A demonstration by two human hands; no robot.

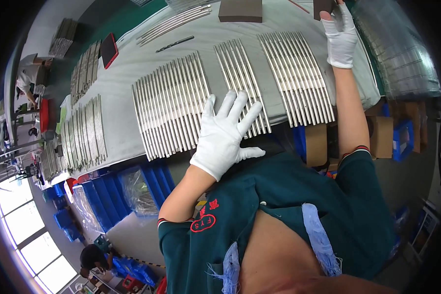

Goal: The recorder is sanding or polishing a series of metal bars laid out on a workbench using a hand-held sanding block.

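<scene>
Left hand (225, 134) is pressing spread fingers flat on rods (242, 85) at centre; right hand (340, 36), upper right, is gripping a brown block (323, 7). Blue bins (103, 201) are sitting below the worktop (117, 122).

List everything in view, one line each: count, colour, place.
metal rods: many, silver, laid side by side in batches on the table
table: one, light grey top, across the upper half
brown blocks: two, dark brown, far edge of the table
long thin tool: one, dark, lying loose on the table beyond the rods
red-edged tray: one, dark with red rim, left part of the table
bins: several, blue, under the table
cardboard boxes: a few, brown, lower right
left hand: white glove, flat on the rods
right hand: white glove, at the right-hand brown block
</scene>
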